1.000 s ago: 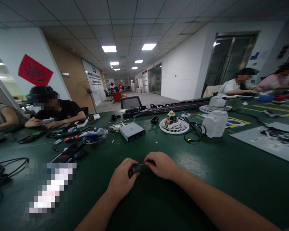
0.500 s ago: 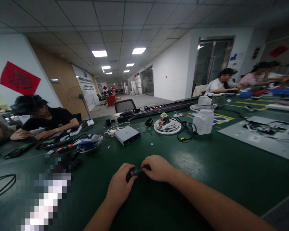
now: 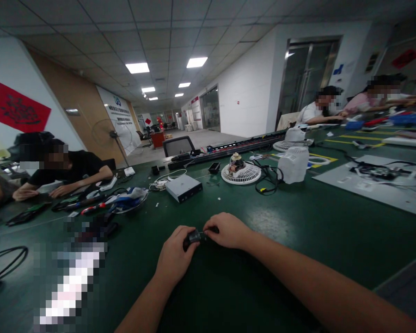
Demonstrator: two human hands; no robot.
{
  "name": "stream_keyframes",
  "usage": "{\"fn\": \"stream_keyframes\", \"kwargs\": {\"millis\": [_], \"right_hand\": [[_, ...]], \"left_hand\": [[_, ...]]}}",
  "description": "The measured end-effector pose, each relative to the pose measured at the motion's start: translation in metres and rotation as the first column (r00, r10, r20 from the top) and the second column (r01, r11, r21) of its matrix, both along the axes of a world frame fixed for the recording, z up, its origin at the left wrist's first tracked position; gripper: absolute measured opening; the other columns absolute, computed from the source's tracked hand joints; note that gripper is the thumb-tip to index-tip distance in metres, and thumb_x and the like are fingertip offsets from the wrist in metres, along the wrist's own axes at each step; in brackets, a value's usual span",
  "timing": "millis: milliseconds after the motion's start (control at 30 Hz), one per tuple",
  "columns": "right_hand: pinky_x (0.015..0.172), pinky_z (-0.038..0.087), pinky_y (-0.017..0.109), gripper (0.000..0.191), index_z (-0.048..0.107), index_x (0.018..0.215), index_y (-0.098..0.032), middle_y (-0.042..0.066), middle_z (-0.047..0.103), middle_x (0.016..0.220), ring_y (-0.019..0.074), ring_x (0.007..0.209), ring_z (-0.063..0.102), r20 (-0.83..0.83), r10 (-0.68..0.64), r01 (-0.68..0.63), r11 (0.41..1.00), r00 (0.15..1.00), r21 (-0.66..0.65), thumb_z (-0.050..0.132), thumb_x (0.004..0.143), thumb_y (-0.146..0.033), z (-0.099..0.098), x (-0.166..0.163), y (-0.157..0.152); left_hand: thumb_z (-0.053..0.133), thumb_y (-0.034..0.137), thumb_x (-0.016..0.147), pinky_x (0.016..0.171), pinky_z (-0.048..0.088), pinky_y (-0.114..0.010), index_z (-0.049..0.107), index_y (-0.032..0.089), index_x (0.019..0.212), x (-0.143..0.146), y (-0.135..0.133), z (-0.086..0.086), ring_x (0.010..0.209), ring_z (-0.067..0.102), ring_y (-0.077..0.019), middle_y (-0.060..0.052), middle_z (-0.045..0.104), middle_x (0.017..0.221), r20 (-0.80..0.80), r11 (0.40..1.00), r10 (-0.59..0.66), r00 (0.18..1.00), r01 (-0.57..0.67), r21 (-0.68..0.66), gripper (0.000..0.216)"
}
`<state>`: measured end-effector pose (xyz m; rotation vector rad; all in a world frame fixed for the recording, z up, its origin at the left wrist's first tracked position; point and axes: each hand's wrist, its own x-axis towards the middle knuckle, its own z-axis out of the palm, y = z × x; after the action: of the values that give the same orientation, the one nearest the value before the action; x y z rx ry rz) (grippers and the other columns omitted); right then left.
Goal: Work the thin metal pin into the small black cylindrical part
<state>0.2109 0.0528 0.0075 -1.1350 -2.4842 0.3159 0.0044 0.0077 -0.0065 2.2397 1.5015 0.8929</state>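
My left hand (image 3: pixel 175 256) is closed around a small dark part (image 3: pixel 192 237) just above the green table (image 3: pixel 298 240). My right hand (image 3: pixel 229 230) is pinched on a thin dark piece that meets that part at its right end. Both hands touch at the fingertips near the table's front middle. What the thin piece is I cannot make out.
Beyond my hands lie a grey box (image 3: pixel 183 187), a white fan grille with a motor (image 3: pixel 241 173), a white fan housing (image 3: pixel 293 164) and black cables (image 3: pixel 266 182). Tools and cables (image 3: pixel 100 206) lie at left. Other people sit at the left (image 3: pixel 69 169) and far right (image 3: pixel 319 111).
The camera has swung a little to the left and down. My hands stay together on the small dark part, with only slight finger movement.
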Motion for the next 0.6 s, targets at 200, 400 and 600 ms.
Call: {"fn": "stream_keyframes", "kwargs": {"millis": [200, 400, 600], "right_hand": [[0.064, 0.039, 0.024, 0.02, 0.075, 0.088, -0.023, 0.001, 0.072, 0.077, 0.0146, 0.07, 0.062, -0.053, 0.052, -0.052, 0.999, 0.997, -0.013, 0.057, 0.08, -0.025, 0.0015, 0.0026, 0.0012], [0.056, 0.036, 0.025, 0.021, 0.073, 0.084, -0.023, 0.001, 0.07, 0.076, 0.0148, 0.066, 0.061, -0.053, -0.151, 0.15, 0.988, 0.987, -0.022, 0.06, 0.08, -0.038, 0.0046, -0.0015, -0.0014], [0.054, 0.04, 0.024, 0.036, 0.073, 0.086, -0.022, 0.001, 0.071, 0.079, 0.017, 0.068, 0.063, 0.068, -0.092, 0.107, 0.957, 0.993, -0.268, 0.077, 0.063, -0.049, 0.006, 0.0056, 0.002]], "left_hand": [[0.06, 0.025, 0.083, 0.083, 0.05, -0.036, 0.061, 0.022, 0.111, -0.0001, 0.0008, 0.0003, 0.098, 0.061, -0.0216, -0.005, 0.063, 0.11, 0.013, 0.999, 0.012, 1.0, -0.012, 0.033, 0.029], [0.062, 0.026, 0.08, 0.084, 0.049, -0.036, 0.063, 0.022, 0.11, 0.0, 0.0027, 0.0014, 0.097, 0.062, -0.022, -0.005, 0.065, 0.109, -0.008, 0.995, 0.081, 0.997, -0.08, 0.058, 0.03], [0.062, 0.025, 0.078, 0.086, 0.049, -0.037, 0.065, 0.021, 0.106, -0.0022, 0.0083, -0.003, 0.098, 0.062, -0.023, -0.006, 0.065, 0.108, -0.041, 0.988, 0.155, 0.987, -0.156, -0.004, 0.028]]}}
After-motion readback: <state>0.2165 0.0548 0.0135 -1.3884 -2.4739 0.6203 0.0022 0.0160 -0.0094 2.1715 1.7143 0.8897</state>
